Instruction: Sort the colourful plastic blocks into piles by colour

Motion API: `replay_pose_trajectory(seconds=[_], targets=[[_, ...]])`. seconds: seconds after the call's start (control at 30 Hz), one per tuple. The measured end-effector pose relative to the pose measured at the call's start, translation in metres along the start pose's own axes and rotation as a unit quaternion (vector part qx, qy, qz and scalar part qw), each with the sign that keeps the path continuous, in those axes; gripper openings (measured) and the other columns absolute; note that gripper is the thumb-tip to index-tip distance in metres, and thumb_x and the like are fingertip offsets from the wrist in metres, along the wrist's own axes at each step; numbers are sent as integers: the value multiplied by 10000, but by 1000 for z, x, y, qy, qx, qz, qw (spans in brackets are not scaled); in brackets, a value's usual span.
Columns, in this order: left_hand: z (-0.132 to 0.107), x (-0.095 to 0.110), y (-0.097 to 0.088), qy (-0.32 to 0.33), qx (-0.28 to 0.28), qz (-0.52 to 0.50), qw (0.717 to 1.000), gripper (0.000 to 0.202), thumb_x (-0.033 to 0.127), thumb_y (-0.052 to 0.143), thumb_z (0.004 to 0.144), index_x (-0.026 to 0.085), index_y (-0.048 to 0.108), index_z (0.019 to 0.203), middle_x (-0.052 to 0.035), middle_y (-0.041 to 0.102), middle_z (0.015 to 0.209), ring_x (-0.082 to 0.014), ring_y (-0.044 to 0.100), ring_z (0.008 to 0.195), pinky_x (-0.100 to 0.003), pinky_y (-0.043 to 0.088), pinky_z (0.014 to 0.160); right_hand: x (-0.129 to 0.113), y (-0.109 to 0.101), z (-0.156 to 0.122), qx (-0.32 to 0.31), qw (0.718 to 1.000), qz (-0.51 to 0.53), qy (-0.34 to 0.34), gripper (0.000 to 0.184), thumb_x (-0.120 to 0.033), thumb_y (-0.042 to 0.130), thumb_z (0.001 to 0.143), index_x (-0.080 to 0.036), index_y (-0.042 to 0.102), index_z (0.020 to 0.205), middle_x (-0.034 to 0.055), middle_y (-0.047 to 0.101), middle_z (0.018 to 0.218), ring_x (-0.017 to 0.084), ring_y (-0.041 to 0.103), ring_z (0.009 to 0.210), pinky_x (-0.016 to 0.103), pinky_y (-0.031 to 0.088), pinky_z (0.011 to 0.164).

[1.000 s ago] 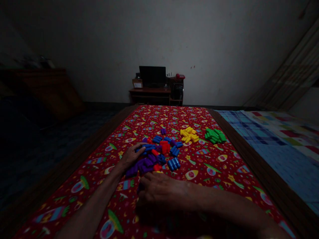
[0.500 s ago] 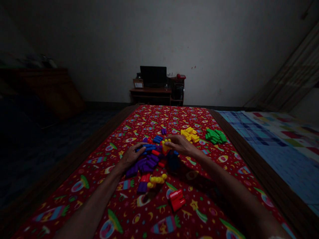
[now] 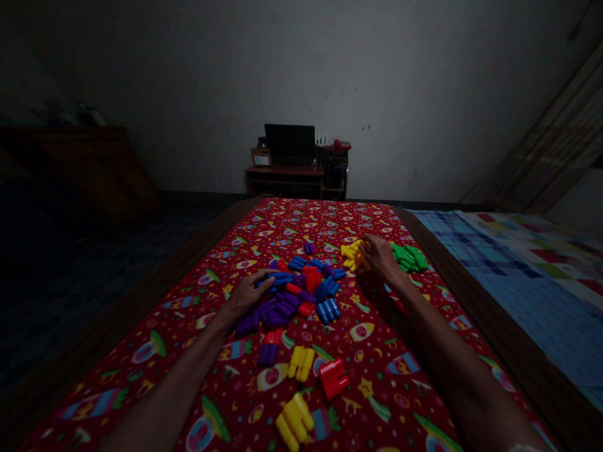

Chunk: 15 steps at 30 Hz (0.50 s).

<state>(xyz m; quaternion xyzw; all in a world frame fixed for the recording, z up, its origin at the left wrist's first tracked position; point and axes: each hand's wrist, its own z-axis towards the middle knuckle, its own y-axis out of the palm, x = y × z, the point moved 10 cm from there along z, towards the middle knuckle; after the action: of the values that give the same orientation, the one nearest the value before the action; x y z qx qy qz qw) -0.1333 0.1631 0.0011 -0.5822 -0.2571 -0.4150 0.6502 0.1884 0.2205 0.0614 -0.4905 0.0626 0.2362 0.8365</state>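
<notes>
My left hand rests at the left side of a mixed heap, thumb and fingers around the end of a blue building block. Purple blocks lie just below it, and red blocks and more blue ones are to its right. Over at the yellow pile, my right hand has its fingers closed on a yellow block, partly hidden by the hand. Nearer to me lie two yellow pieces and a red block.
A pile of green blocks sits right of the yellow pile. Under everything is a red patterned cloth on a long table. At the far wall stands a desk with a monitor. A blue checked sheet lies on the right.
My right hand has moved right and away from me, carrying a yellow block from the heap to the yellow pile. The near yellow pieces have come closer to me and apart. My left hand stays put.
</notes>
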Motion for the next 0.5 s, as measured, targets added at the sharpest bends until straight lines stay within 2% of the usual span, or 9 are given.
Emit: replay_pose_trajectory(seconds=[0.13, 0.2, 0.27, 0.33, 0.4, 0.43, 0.5], targets=[[0, 0, 0, -3, 1, -7, 1000, 627, 703, 545, 732, 186, 705, 1050, -92, 728, 1081, -304, 664, 1000, -414, 503, 930, 2, 6, -1, -11, 1000, 6, -15, 237, -235, 563, 850, -147, 693, 1028, 146, 713, 1012, 243, 641, 939, 341, 474, 816], [-1, 2, -1, -1, 1, -7, 1000, 619, 699, 551, 731, 187, 708, 1042, -91, 727, 1085, -306, 660, 1013, -411, 497, 940, -4, -2, 2, -5, 999, 28, -14, 264, -279, 534, 884, -135, 699, 1031, 146, 720, 994, 238, 652, 909, 335, 476, 801], [-1, 4, -1, 1, -1, -5, 1000, 613, 697, 551, 732, 191, 709, 1040, -88, 728, 1084, -308, 657, 1021, -407, 493, 945, -19, -12, 5, -15, 998, 62, -20, 280, -291, 503, 908, -123, 709, 996, 135, 729, 933, 219, 662, 840, 308, 474, 755], [-1, 4, -1, 3, -1, -3, 1000, 609, 696, 548, 735, 195, 709, 1042, -84, 729, 1083, -307, 659, 1016, -404, 494, 943, -49, -19, 3, -60, 992, 102, -45, 266, -279, 501, 912, -126, 715, 951, 104, 729, 848, 185, 654, 749, 267, 456, 681], [0, 2, 0, 4, -3, -3, 1000, 607, 693, 541, 745, 196, 707, 1051, -83, 728, 1084, -302, 662, 1006, -403, 497, 939, -95, -17, -12, -151, 973, 136, -104, 217, -245, 526, 898, -140, 710, 943, 63, 719, 791, 146, 631, 681, 228, 420, 617], [0, 1, 0, 4, -4, -4, 1000, 609, 693, 538, 749, 193, 705, 1055, -85, 726, 1087, -300, 663, 1002, -404, 498, 938, -122, -12, -26, -212, 955, 146, -145, 193, -213, 539, 886, -148, 702, 966, 48, 715, 788, 129, 620, 665, 213, 404, 597], [0, -1, 1, 1, -5, -5, 1000, 624, 693, 536, 750, 179, 701, 1062, -98, 721, 1096, -301, 662, 1005, -411, 500, 936, -176, 0, -71, -336, 896, 128, -262, 166, -196, 588, 857, -170, 691, 985, 33, 712, 815, 118, 607, 670, 208, 388, 589]])
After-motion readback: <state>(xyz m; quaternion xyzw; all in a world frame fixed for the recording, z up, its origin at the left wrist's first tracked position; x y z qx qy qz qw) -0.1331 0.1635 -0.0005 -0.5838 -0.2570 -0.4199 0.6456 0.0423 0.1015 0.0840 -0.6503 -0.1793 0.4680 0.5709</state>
